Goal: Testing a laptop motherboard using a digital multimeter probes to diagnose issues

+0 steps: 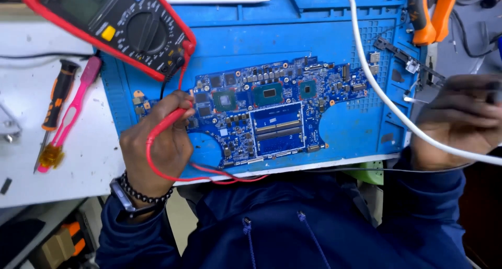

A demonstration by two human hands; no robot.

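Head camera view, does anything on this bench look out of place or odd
One thing stands out: the red multimeter lies tilted, overhanging the blue mat's top-left corner. A white cable also drapes across the mat beside the circuit board. The board itself shows no visible damage.

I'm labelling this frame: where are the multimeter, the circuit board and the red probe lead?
multimeter (112, 26), head view, on its dark face by the dial
circuit board (277, 125), head view, on its memory slots
red probe lead (157, 138), head view, where it crosses the left hand
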